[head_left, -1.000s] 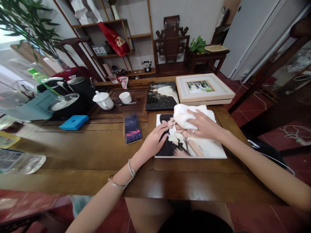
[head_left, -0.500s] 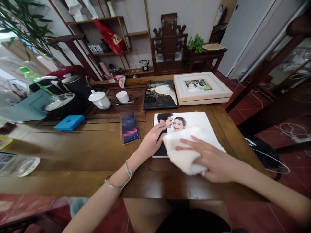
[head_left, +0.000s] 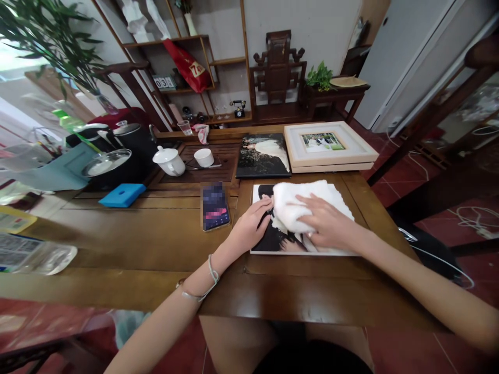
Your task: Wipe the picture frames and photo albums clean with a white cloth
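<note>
Watching remotely, I'm not quite making out the contents of a glass-lidded black pot [head_left: 109,169]. The spread right hand [head_left: 327,223] is pressing fluffy white cloth [head_left: 290,205] over a rectangular photo panel [head_left: 271,241], hiding much; the extended left hand [head_left: 250,224] is touching it.

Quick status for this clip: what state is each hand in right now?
Left hand: open, holding nothing, fingers on the left side of the photo panel.
Right hand: holding the white cloth on the photo panel.
</note>
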The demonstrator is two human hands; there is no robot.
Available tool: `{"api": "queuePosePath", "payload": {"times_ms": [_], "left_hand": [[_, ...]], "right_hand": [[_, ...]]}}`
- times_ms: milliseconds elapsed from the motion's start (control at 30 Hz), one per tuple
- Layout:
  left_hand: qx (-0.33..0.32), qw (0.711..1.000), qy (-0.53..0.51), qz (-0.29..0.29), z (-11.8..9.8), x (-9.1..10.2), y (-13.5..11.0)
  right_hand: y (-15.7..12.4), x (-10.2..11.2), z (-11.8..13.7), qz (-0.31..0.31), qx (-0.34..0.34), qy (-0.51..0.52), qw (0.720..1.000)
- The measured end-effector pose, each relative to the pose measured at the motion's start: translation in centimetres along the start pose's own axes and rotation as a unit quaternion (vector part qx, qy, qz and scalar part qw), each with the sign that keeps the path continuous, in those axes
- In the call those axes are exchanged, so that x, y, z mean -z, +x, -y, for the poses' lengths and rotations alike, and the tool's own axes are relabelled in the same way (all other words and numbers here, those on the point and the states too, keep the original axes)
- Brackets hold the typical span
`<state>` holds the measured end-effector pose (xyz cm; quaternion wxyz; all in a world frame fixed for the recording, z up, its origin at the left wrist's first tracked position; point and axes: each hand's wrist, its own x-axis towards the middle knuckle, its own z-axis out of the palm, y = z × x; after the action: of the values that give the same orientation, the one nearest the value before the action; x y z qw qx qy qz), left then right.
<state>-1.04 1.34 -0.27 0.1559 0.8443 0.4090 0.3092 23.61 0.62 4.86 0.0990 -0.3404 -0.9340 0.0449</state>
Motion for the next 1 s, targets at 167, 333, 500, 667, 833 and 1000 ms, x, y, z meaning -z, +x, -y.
{"api": "queuePosePath", "payload": {"times_ms": [167,333,500,667,833,1000], "left_hand": [[-0.001,1.0,0.004,-0.003,0.0,0.0,0.0],[0.002,1.0,0.006,-0.001,0.0,0.0,0.0],[0.003,1.0,0.008,-0.009,0.0,-0.2,0.0],[0.017,1.0,-0.002,-0.012,0.0,-0.1,0.1],[0.062,0.998,-0.014,0.002,-0.3,0.2,0.4],[0.102,0.994,-0.041,-0.003,-0.9,0.7,0.5]], "right_hand": [[-4.8,0.6,5.9,0.067,0.054,0.057,0.995],[-4.4,1.2,4.3,0.068,0.046,0.069,0.994],[-0.9,-0.2,-1.7,-0.028,-0.052,-0.016,0.998],[0.4,-1.0,-0.6,-0.026,-0.108,-0.087,0.99],[-0.6,-1.3,6.9,0.018,-0.038,-0.068,0.997],[-0.1,-2.8,12.1,-0.017,0.018,-0.104,0.994]]}}
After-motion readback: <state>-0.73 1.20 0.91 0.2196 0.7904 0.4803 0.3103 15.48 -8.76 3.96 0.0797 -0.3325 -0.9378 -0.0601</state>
